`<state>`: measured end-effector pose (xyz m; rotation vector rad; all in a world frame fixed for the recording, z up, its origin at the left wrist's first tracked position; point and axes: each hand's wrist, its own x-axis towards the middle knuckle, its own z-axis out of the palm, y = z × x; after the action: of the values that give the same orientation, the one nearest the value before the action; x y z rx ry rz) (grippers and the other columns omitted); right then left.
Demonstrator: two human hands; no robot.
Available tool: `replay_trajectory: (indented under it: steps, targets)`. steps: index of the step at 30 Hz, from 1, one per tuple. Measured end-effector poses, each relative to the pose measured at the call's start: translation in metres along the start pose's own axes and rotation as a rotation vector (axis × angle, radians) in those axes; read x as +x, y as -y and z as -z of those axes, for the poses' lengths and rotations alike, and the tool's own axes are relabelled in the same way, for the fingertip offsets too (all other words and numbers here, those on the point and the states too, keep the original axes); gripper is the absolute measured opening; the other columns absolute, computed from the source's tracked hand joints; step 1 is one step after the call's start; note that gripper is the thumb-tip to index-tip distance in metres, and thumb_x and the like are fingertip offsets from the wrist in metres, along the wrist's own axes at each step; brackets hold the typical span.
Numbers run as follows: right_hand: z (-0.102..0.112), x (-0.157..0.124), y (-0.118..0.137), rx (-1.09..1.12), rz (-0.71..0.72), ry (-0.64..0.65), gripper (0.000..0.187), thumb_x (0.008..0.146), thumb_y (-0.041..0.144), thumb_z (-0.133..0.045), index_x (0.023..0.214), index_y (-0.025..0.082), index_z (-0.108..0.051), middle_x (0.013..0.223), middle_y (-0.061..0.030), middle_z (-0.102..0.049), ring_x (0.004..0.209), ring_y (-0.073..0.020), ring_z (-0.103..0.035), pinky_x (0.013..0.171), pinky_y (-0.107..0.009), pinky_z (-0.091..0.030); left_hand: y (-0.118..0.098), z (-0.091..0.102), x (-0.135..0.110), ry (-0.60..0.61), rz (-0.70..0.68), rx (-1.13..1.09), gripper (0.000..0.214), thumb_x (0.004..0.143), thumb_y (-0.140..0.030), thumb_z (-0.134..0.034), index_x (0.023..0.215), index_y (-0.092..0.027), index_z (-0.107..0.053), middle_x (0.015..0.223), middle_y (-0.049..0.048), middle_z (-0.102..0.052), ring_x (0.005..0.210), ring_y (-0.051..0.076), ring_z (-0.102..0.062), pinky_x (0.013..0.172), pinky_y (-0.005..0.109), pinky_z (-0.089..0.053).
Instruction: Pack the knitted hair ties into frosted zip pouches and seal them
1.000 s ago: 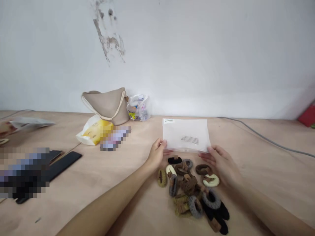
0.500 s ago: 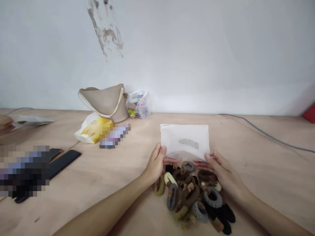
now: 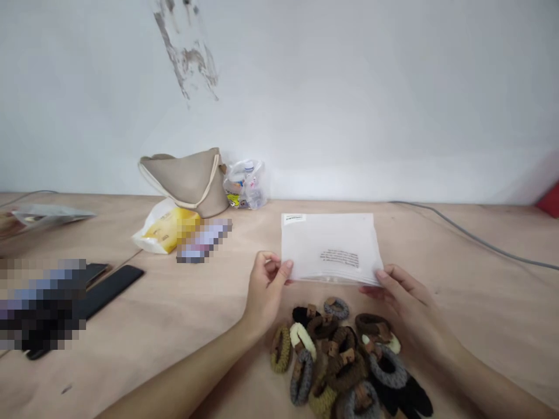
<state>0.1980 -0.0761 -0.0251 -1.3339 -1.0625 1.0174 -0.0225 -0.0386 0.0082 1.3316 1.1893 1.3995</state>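
Observation:
A frosted plastic zip bag (image 3: pixel 323 238) with small printed text is held up between my hands, its zip edge facing me. My left hand (image 3: pixel 266 291) pinches its lower left corner between thumb and fingers. At the lower right corner, my right hand (image 3: pixel 408 294) grips it the same way, thumb on top. Just below the bag lies a loose pile of knitted hair ties (image 3: pixel 345 369) in brown, grey, black, cream and olive, several with small brown tags. Neither hand touches the pile.
Against the wall stand a beige handbag (image 3: pixel 187 177) and a clear plastic bag (image 3: pixel 247 186). A yellow and white packet (image 3: pixel 168 227) lies in front. Dark flat objects (image 3: pixel 113 291) are at left, partly blurred. A grey cable (image 3: pixel 471 233) crosses the right side. Another person's hand (image 3: pixel 6 224) shows far left.
The zip bag has lifted away from the hair ties and lies flatter to view, with more of its face and its corner label showing. Both hands have shifted slightly outward.

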Motion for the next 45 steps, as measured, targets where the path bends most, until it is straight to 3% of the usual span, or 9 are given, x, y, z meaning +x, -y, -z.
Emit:
replay_trajectory:
  steps: [3, 8, 14, 24, 29, 34, 39, 42, 45]
  targets:
    - [0.006, 0.007, 0.004, -0.172, 0.055, -0.027, 0.038, 0.081, 0.057, -0.047, 0.069, 0.022, -0.055, 0.066, 0.0007, -0.058, 0.069, -0.0193, -0.057, 0.065, -0.029, -0.044, 0.003, 0.003, 0.002, -0.062, -0.095, 0.117, 0.019, 0.073, -0.030, -0.066, 0.074, -0.020, -0.050, 0.060, -0.0068, -0.053, 0.058, 0.010, -0.051, 0.059, 0.020, -0.043]
    - [0.015, 0.005, 0.012, -0.505, 0.150, 0.011, 0.039, 0.080, 0.059, -0.049, 0.064, 0.023, -0.052, 0.060, 0.0020, -0.055, 0.061, -0.0182, -0.050, 0.056, -0.027, -0.034, 0.006, 0.005, -0.004, 0.051, -0.232, 0.386, 0.025, 0.060, -0.033, -0.077, 0.075, -0.017, -0.064, 0.073, 0.0012, -0.066, 0.070, 0.016, -0.059, 0.068, 0.027, -0.047]
    - [0.014, 0.007, 0.012, -0.755, 0.266, 0.053, 0.037, 0.086, 0.050, -0.042, 0.061, 0.024, -0.050, 0.056, -0.0001, -0.056, 0.056, -0.0193, -0.051, 0.056, -0.027, -0.032, 0.001, 0.001, -0.007, 0.144, -0.390, 0.475, 0.013, 0.080, -0.025, -0.059, 0.082, -0.017, -0.070, 0.079, 0.0049, -0.072, 0.072, 0.017, -0.065, 0.069, 0.026, -0.049]
    - [0.009, 0.014, 0.013, -0.699, 0.382, 0.104, 0.047, 0.090, 0.054, -0.032, 0.060, 0.023, -0.050, 0.056, 0.0016, -0.055, 0.055, -0.0161, -0.053, 0.051, -0.024, -0.039, 0.003, -0.011, 0.003, 0.184, -0.265, 0.372, 0.017, 0.081, -0.022, -0.055, 0.070, -0.017, -0.067, 0.069, 0.0022, -0.067, 0.067, 0.016, -0.061, 0.064, 0.025, -0.047]
    - [0.004, 0.026, 0.017, -0.662, 0.432, 0.018, 0.044, 0.088, 0.051, -0.037, 0.058, 0.023, -0.054, 0.080, -0.0038, -0.060, 0.083, -0.0213, -0.056, 0.074, -0.030, -0.042, 0.000, -0.010, 0.012, 0.223, -0.371, 0.384, 0.012, 0.079, -0.023, -0.058, 0.072, -0.018, -0.066, 0.084, 0.0049, -0.063, 0.086, 0.019, -0.059, 0.081, 0.028, -0.044]
    - [-0.002, 0.034, 0.013, -0.622, 0.445, 0.093, 0.041, 0.090, 0.044, -0.036, 0.061, 0.022, -0.057, 0.088, -0.0048, -0.061, 0.083, -0.0189, -0.058, 0.076, -0.029, -0.042, 0.005, -0.021, 0.021, 0.360, -0.120, 0.188, 0.016, 0.080, -0.030, -0.056, 0.073, -0.017, -0.061, 0.072, 0.0004, -0.061, 0.073, 0.016, -0.056, 0.074, 0.027, -0.042]
    - [-0.002, 0.035, 0.007, -0.619, 0.398, 0.206, 0.040, 0.089, 0.045, -0.040, 0.064, 0.021, -0.060, 0.075, -0.0025, -0.064, 0.076, -0.0200, -0.059, 0.072, -0.029, -0.043, 0.012, -0.029, 0.031, 0.399, -0.047, 0.123, 0.025, 0.079, -0.040, -0.056, 0.073, -0.016, -0.059, 0.069, -0.0003, -0.060, 0.066, 0.015, -0.055, 0.066, 0.025, -0.044]
    - [0.003, 0.032, 0.007, -0.592, 0.352, 0.218, 0.041, 0.090, 0.047, -0.037, 0.074, 0.020, -0.062, 0.078, -0.0017, -0.065, 0.076, -0.0197, -0.061, 0.069, -0.028, -0.047, 0.010, -0.023, 0.027, 0.396, -0.037, 0.126, 0.023, 0.079, -0.039, -0.057, 0.078, -0.016, -0.060, 0.075, 0.0009, -0.062, 0.072, 0.016, -0.057, 0.069, 0.026, -0.045]
    - [0.016, 0.018, 0.006, -0.563, 0.306, 0.150, 0.036, 0.091, 0.047, -0.036, 0.099, 0.021, -0.060, 0.097, -0.0033, -0.066, 0.086, -0.0199, -0.063, 0.072, -0.029, -0.050, 0.006, -0.012, 0.019, 0.350, -0.144, 0.249, 0.020, 0.083, -0.034, -0.054, 0.076, -0.017, -0.063, 0.076, 0.0019, -0.062, 0.077, 0.017, -0.058, 0.075, 0.028, -0.044]
